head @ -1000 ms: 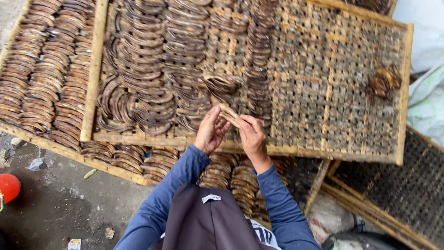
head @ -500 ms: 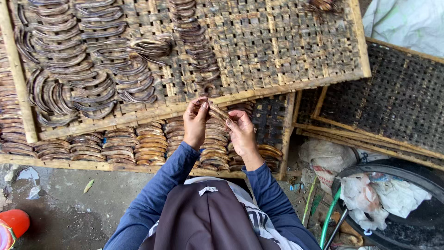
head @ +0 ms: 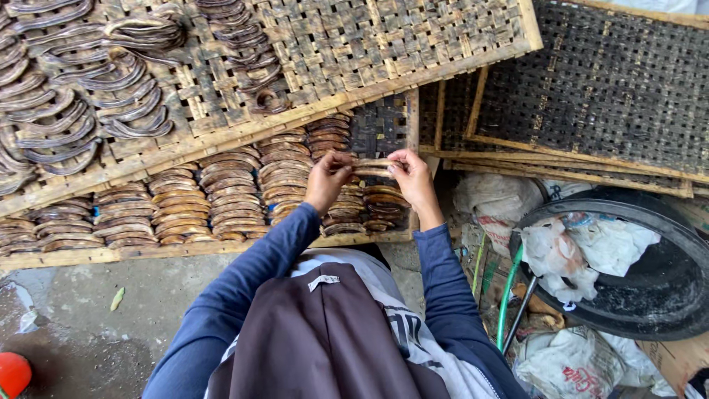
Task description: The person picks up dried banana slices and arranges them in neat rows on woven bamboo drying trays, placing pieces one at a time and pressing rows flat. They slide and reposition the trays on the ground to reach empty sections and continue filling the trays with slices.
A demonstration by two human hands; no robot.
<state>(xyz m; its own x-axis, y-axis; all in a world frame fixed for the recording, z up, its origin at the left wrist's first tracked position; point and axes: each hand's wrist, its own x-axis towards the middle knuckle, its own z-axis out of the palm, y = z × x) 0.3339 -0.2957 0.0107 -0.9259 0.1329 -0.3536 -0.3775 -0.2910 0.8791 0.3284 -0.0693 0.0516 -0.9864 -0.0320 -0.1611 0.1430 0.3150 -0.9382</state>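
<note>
My left hand (head: 327, 179) and my right hand (head: 412, 176) hold the two ends of a flat brown curved strip (head: 372, 167), stretched level between them. Both hands hover over a lower woven bamboo tray (head: 380, 124) that carries rows of similar brown curved pieces (head: 229, 188). A second woven tray (head: 384, 44) lies tilted above it, with darker curved pieces (head: 111, 89) on its left half.
Dark woven trays (head: 613, 89) are stacked at the right. A black round tub (head: 665, 288) with crumpled white plastic bags (head: 583, 251) stands at lower right, beside a green hose (head: 504, 295). Wet concrete floor (head: 88, 318) and a red object (head: 13, 373) at lower left.
The view has swung to the right and downward. My hands have come off the upper tray's edge with the strip, and now hold it level over the lower tray.
</note>
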